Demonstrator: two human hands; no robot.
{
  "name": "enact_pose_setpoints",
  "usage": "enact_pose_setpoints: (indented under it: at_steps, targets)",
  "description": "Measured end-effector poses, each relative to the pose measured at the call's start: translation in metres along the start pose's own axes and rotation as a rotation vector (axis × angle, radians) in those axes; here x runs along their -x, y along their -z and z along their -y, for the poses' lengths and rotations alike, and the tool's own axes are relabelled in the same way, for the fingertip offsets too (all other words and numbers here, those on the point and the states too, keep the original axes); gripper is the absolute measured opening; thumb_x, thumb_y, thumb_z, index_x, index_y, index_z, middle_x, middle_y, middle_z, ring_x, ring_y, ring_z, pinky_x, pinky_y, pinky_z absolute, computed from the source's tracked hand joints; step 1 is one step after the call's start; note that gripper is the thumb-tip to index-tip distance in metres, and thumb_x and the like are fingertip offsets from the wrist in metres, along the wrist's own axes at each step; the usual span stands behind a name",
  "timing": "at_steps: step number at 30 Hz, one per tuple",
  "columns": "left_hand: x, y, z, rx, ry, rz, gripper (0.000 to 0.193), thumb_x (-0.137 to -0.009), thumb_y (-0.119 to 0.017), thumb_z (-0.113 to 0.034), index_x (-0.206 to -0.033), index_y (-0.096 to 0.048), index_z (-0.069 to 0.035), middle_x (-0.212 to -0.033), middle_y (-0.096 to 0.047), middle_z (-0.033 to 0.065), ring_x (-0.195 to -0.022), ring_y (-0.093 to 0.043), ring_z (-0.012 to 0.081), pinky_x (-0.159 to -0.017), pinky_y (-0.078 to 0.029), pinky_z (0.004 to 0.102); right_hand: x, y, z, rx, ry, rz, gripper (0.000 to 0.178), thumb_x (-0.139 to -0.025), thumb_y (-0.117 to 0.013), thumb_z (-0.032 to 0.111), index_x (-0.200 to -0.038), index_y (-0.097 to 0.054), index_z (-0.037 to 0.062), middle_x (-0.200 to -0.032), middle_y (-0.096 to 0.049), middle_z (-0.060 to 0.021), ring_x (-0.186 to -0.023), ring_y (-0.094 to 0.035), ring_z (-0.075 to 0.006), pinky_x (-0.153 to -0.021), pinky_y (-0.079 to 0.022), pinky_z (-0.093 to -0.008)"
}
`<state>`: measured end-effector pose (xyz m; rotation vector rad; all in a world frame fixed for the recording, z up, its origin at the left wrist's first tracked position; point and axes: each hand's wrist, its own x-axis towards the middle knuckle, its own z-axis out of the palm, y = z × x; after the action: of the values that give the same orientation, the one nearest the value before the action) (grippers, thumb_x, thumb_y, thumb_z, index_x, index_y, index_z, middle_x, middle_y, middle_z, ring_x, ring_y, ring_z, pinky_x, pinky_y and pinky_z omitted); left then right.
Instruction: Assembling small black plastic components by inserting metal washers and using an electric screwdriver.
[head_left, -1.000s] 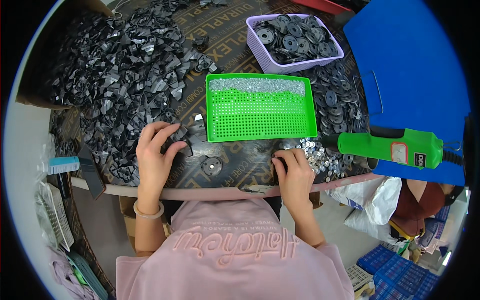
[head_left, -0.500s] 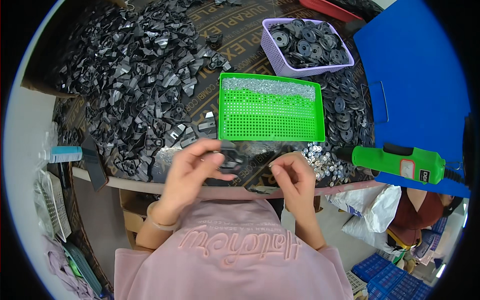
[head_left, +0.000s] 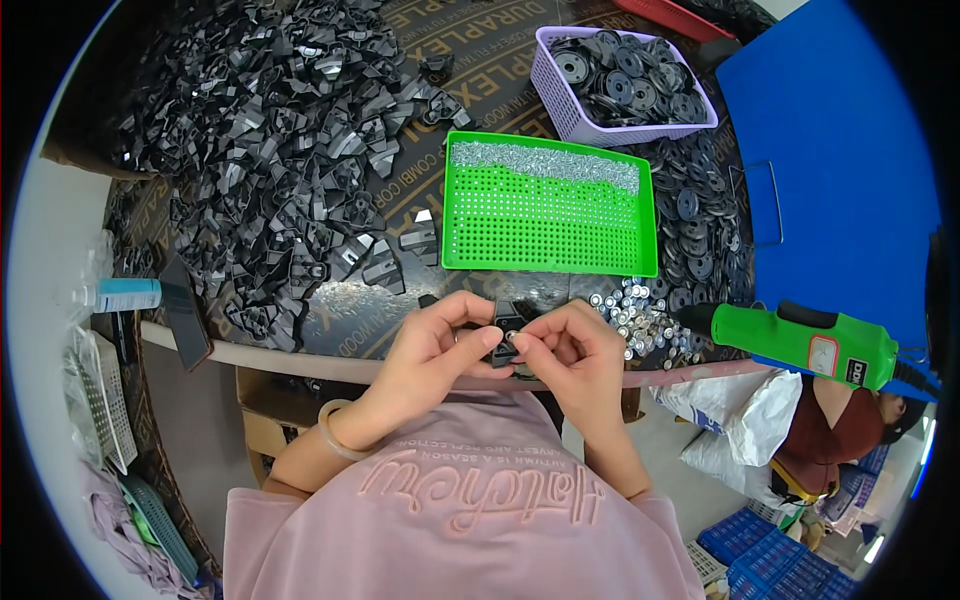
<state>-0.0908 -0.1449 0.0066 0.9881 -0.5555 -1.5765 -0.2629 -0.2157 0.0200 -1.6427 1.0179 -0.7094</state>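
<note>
My left hand (head_left: 440,345) grips a black plastic part (head_left: 507,318) just over the table's front edge. From the other side my right hand (head_left: 575,355) pinches a small round metal piece (head_left: 513,337) against that part. The fingers of both hands nearly meet there and partly cover the two pieces. Beyond my hands lies a green perforated tray (head_left: 545,258), with many small silvery metal pins (head_left: 545,165) along its far side. Close to my right hand is a heap of small round metal pieces (head_left: 632,312).
Black plastic parts (head_left: 290,150) are heaped across the left. A purple basket (head_left: 625,133) of black discs stands at the back right, with loose discs (head_left: 690,225) beside it. A green power screwdriver (head_left: 805,340) lies right, near a blue panel (head_left: 830,150). Another person (head_left: 835,430) is at lower right.
Both hands have come together. The right one has moved left, bringing a small metal piece against the black part, while the left has moved right with that part.
</note>
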Motion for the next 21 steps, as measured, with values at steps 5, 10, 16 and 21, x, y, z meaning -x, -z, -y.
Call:
enact_pose_setpoints:
  at_steps: [5,10,16,21]
  targets:
    - [0.001,-0.003,0.000,-0.003,0.048,0.002,0.014,-0.099,-0.055,0.001,-0.113,-0.053,0.002,-0.107,-0.056,0.0043,-0.098,-0.062,0.0113,-0.084,-0.064,0.0331,0.003,-0.001,-0.012,-0.111,-0.050,-0.056,0.014,-0.079,-0.079,0.003,-0.079,-0.066,0.0016,-0.072,-0.053,0.0022,-0.054,-0.040,-0.0006,-0.047,-0.030,-0.0199]
    - [0.001,-0.008,-0.001,0.028,0.061,-0.001,0.024,-0.099,-0.055,0.000,-0.123,-0.053,0.002,-0.104,-0.055,0.0040,-0.096,-0.062,0.0113,-0.083,-0.064,0.0337,0.004,0.005,-0.012,-0.097,-0.107,0.047,0.019,-0.086,-0.071,-0.007,-0.082,-0.054,0.0008,-0.078,-0.059,-0.0011,-0.066,-0.060,-0.0028,-0.057,-0.049,-0.0169]
    - [-0.002,-0.013,-0.006,-0.043,0.080,0.066,0.046,-0.098,-0.053,0.000,-0.143,-0.046,0.000,-0.098,-0.052,0.0026,-0.089,-0.060,0.0094,-0.082,-0.064,0.0346,0.008,0.008,-0.016,-0.263,-0.138,0.045,0.020,-0.086,-0.071,-0.007,-0.083,-0.053,0.0016,-0.076,-0.056,0.0009,-0.062,-0.054,-0.0016,-0.058,-0.050,-0.0175]
    - [-0.005,-0.015,-0.007,-0.011,0.117,0.087,0.044,-0.098,-0.053,-0.001,-0.142,-0.046,0.001,-0.098,-0.052,0.0030,-0.086,-0.063,0.0112,-0.082,-0.064,0.0344,0.014,0.020,-0.004,-0.487,-0.215,-0.003,0.018,-0.089,-0.072,0.001,-0.078,-0.058,0.0020,-0.077,-0.050,0.0037,-0.061,-0.046,-0.0013,-0.051,-0.033,-0.0192]
